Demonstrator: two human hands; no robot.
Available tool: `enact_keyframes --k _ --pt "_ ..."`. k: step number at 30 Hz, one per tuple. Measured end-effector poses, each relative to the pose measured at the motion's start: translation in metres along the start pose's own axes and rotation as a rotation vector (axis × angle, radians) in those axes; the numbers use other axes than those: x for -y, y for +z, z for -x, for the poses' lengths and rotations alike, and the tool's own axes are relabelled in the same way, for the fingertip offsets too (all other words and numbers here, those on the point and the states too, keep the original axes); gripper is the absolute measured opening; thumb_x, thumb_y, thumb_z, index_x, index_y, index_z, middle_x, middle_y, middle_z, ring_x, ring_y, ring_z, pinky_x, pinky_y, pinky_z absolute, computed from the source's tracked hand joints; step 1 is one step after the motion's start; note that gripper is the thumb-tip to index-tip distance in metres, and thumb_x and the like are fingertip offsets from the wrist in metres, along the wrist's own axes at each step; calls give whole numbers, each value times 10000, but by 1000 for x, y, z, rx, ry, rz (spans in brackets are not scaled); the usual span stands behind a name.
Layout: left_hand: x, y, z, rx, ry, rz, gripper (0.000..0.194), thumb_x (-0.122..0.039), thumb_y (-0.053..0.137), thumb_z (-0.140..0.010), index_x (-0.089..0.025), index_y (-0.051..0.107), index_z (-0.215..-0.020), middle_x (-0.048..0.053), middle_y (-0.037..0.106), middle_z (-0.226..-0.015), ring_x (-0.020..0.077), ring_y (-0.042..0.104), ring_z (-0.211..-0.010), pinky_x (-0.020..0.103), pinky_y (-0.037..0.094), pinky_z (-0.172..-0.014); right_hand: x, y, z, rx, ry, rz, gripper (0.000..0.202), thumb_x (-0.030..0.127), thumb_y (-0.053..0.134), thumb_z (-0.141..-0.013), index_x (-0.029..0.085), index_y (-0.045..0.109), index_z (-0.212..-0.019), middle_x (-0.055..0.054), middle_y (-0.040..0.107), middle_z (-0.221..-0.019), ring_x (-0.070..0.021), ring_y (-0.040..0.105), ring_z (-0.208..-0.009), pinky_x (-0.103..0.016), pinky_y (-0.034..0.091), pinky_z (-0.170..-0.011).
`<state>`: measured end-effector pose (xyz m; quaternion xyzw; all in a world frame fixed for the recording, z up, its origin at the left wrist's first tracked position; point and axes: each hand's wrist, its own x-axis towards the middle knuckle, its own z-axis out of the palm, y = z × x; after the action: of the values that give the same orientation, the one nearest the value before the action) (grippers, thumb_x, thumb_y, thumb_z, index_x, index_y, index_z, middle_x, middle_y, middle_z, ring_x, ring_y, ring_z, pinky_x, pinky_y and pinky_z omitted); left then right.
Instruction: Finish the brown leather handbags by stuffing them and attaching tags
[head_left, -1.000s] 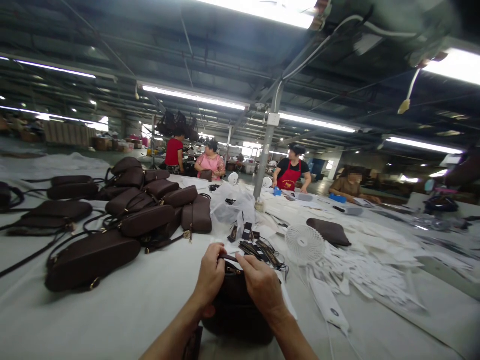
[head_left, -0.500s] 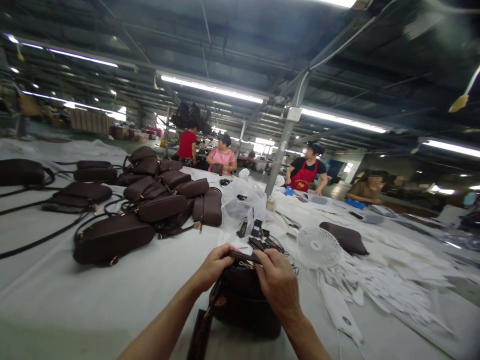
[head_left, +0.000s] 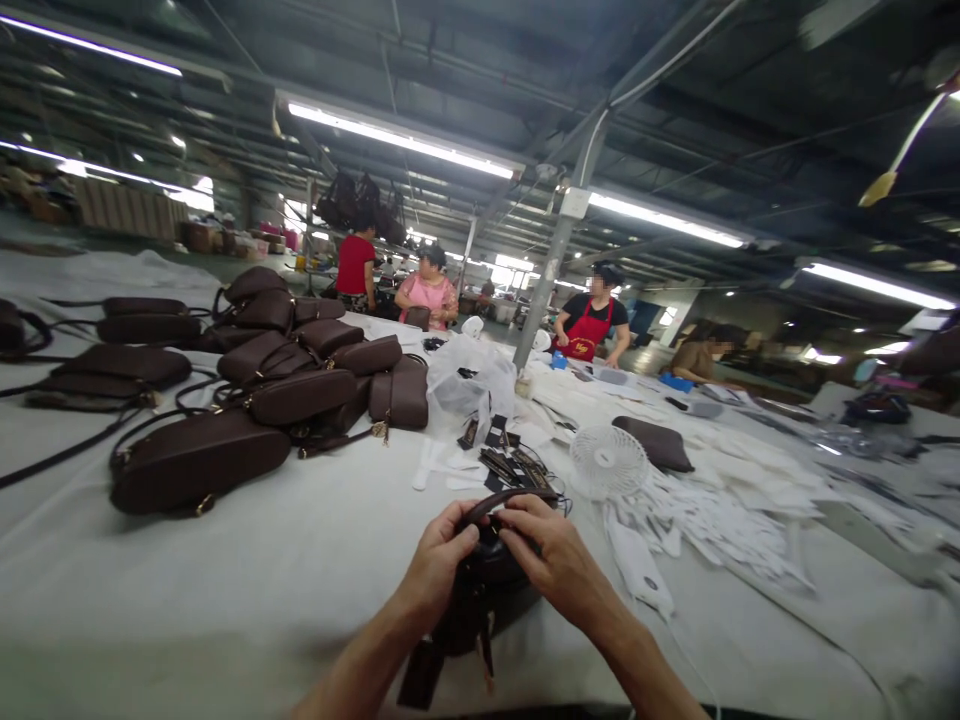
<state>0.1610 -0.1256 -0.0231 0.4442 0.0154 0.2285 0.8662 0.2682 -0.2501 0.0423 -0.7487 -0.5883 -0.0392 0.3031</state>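
Note:
A dark brown handbag [head_left: 499,595] sits on the white-covered table close in front of me, with a curved top handle [head_left: 499,498] arching over its opening. My left hand [head_left: 439,560] is closed on the left side of the bag's top, thumb pressed at the rim. On the other side, my right hand [head_left: 551,550] has its fingers bent over the handle and top edge, closed on the bag. What its fingertips pinch inside is hard to make out. A dark tag [head_left: 421,672] hangs from the bag at its lower left.
Several brown handbags [head_left: 262,390] are piled on the left. Ahead lie black tags [head_left: 514,468] and a clear plastic bag [head_left: 472,375]. To the right are a white fan [head_left: 609,462], white strips [head_left: 720,540] and a brown pouch [head_left: 654,443]. Co-workers [head_left: 592,320] stand across the table.
The handbag has turned and tilted, and its handle now arches up above the opening. Both hands have shifted their hold around its top. The view has swung slightly right.

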Motion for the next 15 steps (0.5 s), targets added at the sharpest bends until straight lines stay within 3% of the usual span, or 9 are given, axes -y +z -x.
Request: enact_keyframes --k 4,10,15 --pt "-3 2 4 44 2 62 319 -289 680 -736 -167 642 -1029 68 656 -1125 228 594 -1012 341 429 -929 12 -10 -1 111 22 113 217 154 525 -868 228 702 -970 -57 647 -1015 -185 618 -939 -303 486 -855" --pt "-7 -2 2 44 -18 90 433 -129 588 -614 -165 658 -1040 67 661 -1156 249 595 -1057 360 431 -956 24 -7 -23 162 159 451 71 140 620 -776 149 691 -782 -94 666 -849 -197 630 -774 -268 471 -681" --pt "-14 -10 3 230 -29 6 614 -67 517 -513 -185 640 -1103 63 656 -1164 289 548 -1154 406 396 -1009 20 -11 -30 237 125 548 96 106 651 -693 167 722 -714 -93 695 -777 -193 639 -681 -250 435 -586"
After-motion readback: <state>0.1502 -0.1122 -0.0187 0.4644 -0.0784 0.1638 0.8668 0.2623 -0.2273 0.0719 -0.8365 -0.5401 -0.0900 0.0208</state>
